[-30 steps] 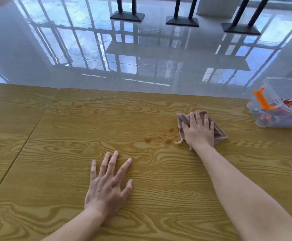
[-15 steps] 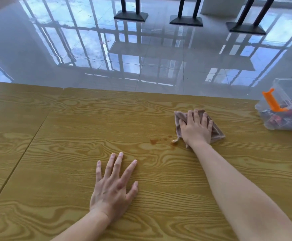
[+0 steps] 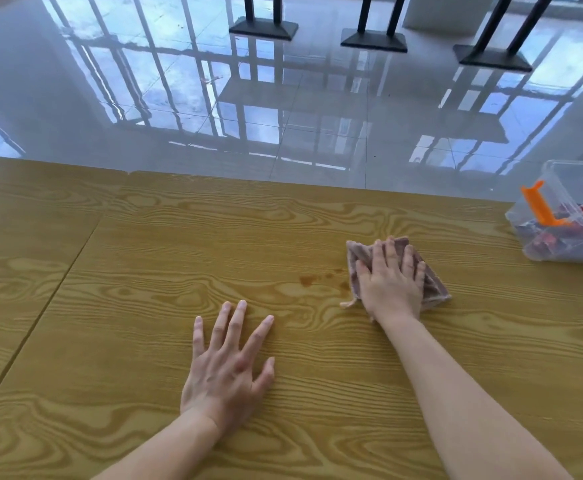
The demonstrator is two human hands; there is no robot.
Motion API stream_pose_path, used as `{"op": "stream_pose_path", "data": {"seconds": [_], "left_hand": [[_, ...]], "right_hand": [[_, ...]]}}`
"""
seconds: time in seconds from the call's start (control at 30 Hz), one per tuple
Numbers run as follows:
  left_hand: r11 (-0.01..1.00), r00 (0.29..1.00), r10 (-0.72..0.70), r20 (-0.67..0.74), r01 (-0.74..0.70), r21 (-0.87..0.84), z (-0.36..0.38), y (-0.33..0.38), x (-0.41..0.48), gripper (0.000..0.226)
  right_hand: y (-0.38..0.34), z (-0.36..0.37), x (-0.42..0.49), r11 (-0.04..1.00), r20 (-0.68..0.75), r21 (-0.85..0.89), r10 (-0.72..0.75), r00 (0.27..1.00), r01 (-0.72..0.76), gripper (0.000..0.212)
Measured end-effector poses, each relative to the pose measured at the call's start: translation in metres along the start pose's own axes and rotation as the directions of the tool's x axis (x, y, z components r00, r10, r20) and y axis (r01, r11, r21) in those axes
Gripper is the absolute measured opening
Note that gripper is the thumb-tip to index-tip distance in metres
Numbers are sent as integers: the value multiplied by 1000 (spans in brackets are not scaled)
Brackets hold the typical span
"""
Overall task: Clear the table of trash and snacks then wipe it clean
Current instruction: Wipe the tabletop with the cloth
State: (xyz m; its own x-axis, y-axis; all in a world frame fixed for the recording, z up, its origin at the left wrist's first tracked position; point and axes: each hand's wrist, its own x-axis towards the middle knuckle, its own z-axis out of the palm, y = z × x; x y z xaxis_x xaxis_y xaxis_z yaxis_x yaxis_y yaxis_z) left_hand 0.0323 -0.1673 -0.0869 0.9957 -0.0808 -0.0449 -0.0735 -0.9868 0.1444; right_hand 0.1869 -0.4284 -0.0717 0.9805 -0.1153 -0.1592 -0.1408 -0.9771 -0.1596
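Note:
My right hand (image 3: 390, 278) presses flat on a brownish-pink cloth (image 3: 434, 289) on the wooden table (image 3: 144, 271), fingers spread over it. Small brown stains (image 3: 306, 279) mark the wood just left of the cloth, touching its left edge. My left hand (image 3: 226, 368) lies flat on the table nearer to me, fingers apart, holding nothing. A clear plastic box (image 3: 567, 216) with an orange latch (image 3: 539, 207) holds snack packets at the far right.
The table's far edge runs across the middle of the view, with a shiny tiled floor beyond. Black table bases (image 3: 373, 39) stand on that floor. A seam (image 3: 51, 292) between two tabletops runs on the left.
My right hand with the cloth has slid slightly left toward the stains and then back a little. My left hand stays flat in place.

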Motion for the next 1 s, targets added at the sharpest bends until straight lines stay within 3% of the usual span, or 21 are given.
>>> {"op": "stream_pose_path", "data": {"seconds": [0.13, 0.2, 0.27, 0.37, 0.43, 0.47, 0.53, 0.67, 0.77, 0.83, 0.9, 0.93, 1.0], "left_hand": [[1000, 1000, 4, 2, -4, 2, -3, 1, -1, 65], [1000, 1000, 1, 5, -1, -6, -3, 1, 1, 65], [1000, 1000, 4, 5, -4, -6, -1, 2, 1, 65], [1000, 1000, -3, 8, 3, -2, 0, 3, 0, 64], [1000, 1000, -11, 1, 11, -6, -1, 2, 1, 64], [1000, 1000, -11, 6, 11, -5, -2, 1, 1, 64], [1000, 1000, -11, 9, 11, -3, -3, 0, -1, 64], [1000, 1000, -2, 10, 2, -20, -4, 2, -1, 64], [1000, 1000, 0, 11, 0, -22, 0, 0, 1, 65], [1000, 1000, 5, 14, -5, -23, 2, -1, 0, 64], [1000, 1000, 0, 14, 0, -23, 2, 0, 1, 64], [1000, 1000, -1, 24, 1, -24, 1, 0, 1, 64], [1000, 999, -7, 34, 8, -20, 1, 0, 2, 64]], "right_hand": [[7, 29, -103, 909, -11, -102, -408, 913, 405, 65], [31, 31, -129, 868, -4, -104, -489, 873, 485, 65], [45, 23, -101, 885, 7, -145, -447, 895, 443, 65], [20, 5, -23, 985, -13, -81, -156, 988, 154, 67], [-14, 1, 12, 1000, 8, -7, -19, 1000, 19, 68], [-27, 1, 14, 1000, 23, 10, -28, 999, 28, 68], [-33, 9, -13, 982, 33, -25, -186, 982, 186, 66], [20, 29, -118, 895, -27, -116, -436, 899, 431, 63], [46, 21, -98, 919, 1, -155, -366, 930, 362, 63], [33, 9, -56, 982, -10, -108, -158, 987, 156, 66], [1, 7, -16, 999, -10, -41, 21, 1000, -21, 69], [-18, 8, -6, 999, 1, -27, 47, 999, -47, 70], [-48, 13, -13, 997, 32, -33, -71, 997, 72, 68]]}}
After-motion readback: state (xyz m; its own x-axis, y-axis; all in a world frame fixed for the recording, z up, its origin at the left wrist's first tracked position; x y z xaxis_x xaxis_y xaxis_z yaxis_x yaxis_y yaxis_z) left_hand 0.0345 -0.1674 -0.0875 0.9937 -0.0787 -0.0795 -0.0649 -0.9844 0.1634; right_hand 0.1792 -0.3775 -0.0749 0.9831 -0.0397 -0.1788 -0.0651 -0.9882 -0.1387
